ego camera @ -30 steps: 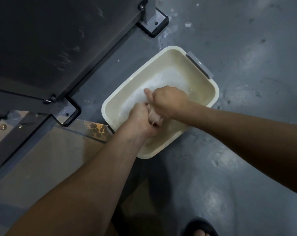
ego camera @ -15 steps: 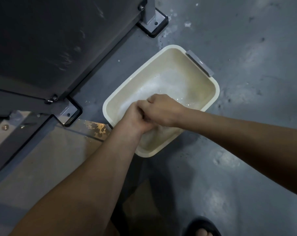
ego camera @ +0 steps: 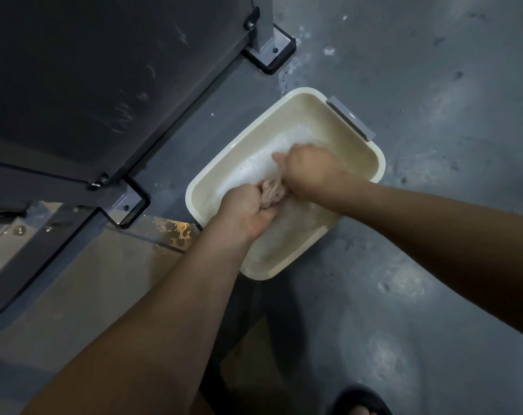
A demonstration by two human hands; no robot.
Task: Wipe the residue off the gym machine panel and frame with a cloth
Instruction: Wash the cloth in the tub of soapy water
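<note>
1. Far left, upper: dark gym machine panel [ego camera: 98,70], set at a slant, with pale smears and streaks on its surface.
2. Below the panel: grey frame [ego camera: 29,187] with a bolted foot plate [ego camera: 125,202] on the floor [ego camera: 434,85]. A second foot plate [ego camera: 272,52] sits at the top, just beyond the basin's far corner, with splash marks beside it.
3. Centre: cream rectangular basin [ego camera: 329,127] on the grey floor, close to the frame but not touching it. Shallow foamy water [ego camera: 254,163] lies inside. A grey handle [ego camera: 351,118] sits on the far right rim.
4. Left hand [ego camera: 248,211]: over the near half of the basin, fingers curled tight around one end of the cloth [ego camera: 272,191].
5. The cloth: pinkish, wet, bunched into a twisted wad between the two hands, above the water, well apart from panel and frame.
6. Right hand [ego camera: 311,172]: knuckles up, fingers wrapped around the other end of the cloth, almost against the left hand.
7. Bottom right: toes in a dark sandal [ego camera: 359,402] at the picture's edge.
</note>
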